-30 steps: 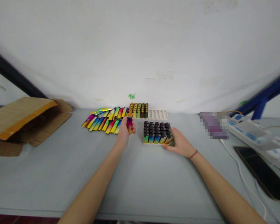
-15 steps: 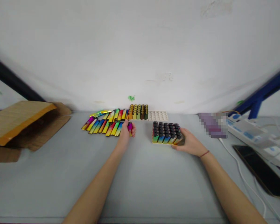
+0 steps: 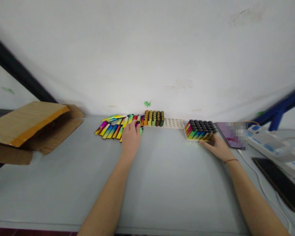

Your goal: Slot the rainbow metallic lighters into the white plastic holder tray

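Note:
My right hand (image 3: 217, 147) grips the near right corner of a tray full of upright rainbow lighters with black tops (image 3: 199, 129), now close to the wall at the right. My left hand (image 3: 131, 137) rests palm down on the right end of a row of loose rainbow lighters (image 3: 113, 129) lying flat; a pink lighter (image 3: 137, 124) shows at its fingertips, and its fingers look curled. Between the hands stand a partly filled tray of lighters (image 3: 154, 118) and its bare white holes (image 3: 174, 123).
An open cardboard box (image 3: 27, 129) lies on its side at the left. A purple blurred item (image 3: 232, 134), a white power strip (image 3: 272, 146) with cables and a dark phone (image 3: 281, 182) sit at the right on the grey table (image 3: 162, 183).
My right hand has slid the full tray away to the right, toward the wall. My left hand has lowered with the pink lighter onto the row of loose lighters.

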The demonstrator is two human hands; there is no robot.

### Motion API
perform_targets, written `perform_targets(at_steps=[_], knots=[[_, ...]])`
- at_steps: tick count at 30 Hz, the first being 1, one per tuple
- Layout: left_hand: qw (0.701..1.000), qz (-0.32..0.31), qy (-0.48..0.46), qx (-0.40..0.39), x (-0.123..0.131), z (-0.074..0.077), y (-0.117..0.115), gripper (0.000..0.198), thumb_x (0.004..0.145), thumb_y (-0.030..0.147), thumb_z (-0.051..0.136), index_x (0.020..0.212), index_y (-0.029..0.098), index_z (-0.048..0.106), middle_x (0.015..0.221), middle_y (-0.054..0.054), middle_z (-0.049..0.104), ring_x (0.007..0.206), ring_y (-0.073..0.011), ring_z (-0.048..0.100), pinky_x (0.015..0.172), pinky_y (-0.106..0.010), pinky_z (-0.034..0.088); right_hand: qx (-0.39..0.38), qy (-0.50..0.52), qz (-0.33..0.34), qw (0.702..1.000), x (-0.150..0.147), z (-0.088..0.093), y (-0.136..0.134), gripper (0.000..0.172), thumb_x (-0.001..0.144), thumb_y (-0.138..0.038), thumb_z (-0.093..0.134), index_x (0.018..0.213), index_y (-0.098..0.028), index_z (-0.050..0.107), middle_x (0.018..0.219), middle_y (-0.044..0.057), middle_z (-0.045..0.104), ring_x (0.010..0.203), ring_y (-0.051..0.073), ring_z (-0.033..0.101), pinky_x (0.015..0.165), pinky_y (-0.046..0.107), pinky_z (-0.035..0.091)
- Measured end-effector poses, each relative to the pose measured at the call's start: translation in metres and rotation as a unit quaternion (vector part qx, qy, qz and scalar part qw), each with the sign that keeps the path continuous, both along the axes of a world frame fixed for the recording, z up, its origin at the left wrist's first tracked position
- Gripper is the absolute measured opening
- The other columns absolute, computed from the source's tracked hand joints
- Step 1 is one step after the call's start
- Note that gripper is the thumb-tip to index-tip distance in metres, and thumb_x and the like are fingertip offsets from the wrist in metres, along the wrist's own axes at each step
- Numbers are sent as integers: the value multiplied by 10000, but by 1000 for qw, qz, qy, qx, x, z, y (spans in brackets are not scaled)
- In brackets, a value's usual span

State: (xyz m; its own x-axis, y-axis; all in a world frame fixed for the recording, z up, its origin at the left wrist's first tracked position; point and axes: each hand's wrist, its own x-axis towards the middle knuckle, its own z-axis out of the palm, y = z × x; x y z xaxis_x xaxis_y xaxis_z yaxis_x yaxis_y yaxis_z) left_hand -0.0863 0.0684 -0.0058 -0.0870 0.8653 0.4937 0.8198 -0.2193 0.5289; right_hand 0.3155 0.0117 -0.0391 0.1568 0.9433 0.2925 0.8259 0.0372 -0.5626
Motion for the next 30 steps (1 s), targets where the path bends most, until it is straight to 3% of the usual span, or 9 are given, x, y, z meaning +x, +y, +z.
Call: perform_targets(at_steps=[4,9,17,26,30], knots=[[988,111,87,-55,-27,6,3,396,960,303,402,1245,121,608,1141,-192,652,1060,-320,588,921,-435,434,-4,-31,-71,997,-12,-5,5,614,718,-628,655,1082,-138,586,987,170,700,893,326,661,778,451,537],[969,168,125,-131,-26,11,-5,386,942,336,442,1248,202,635,1148,-153,672,1085,-354,560,877,-465,423,36,-45,-122,991,-18,-11,13,566,755,-523,614,1150,-121,566,1029,183,699,938,336,651,834,459,514],[968,170,137,-127,-21,3,-3,391,937,338,438,1225,198,662,1202,-146,627,1104,-337,533,874,-447,408,-65,-56,-252,964,-39,-3,37,671,817,-449,594,1383,-126,435,1161,187,665,1116,356,577,926,487,440],[974,175,134,-48,-17,-3,-1,391,926,340,453,1212,196,678,1237,-162,589,1187,-359,451,937,-497,381,-69,-16,-246,967,-46,-1,57,680,824,-471,586,1405,-182,385,1229,154,657,1198,363,521,978,566,385],[986,99,133,13,-8,0,-2,356,924,323,475,1176,202,695,1242,-154,587,1192,-350,447,973,-500,384,-28,5,-252,967,-52,1,47,805,790,-496,621,1445,-141,315,1325,207,587,1240,388,473,995,570,384]])
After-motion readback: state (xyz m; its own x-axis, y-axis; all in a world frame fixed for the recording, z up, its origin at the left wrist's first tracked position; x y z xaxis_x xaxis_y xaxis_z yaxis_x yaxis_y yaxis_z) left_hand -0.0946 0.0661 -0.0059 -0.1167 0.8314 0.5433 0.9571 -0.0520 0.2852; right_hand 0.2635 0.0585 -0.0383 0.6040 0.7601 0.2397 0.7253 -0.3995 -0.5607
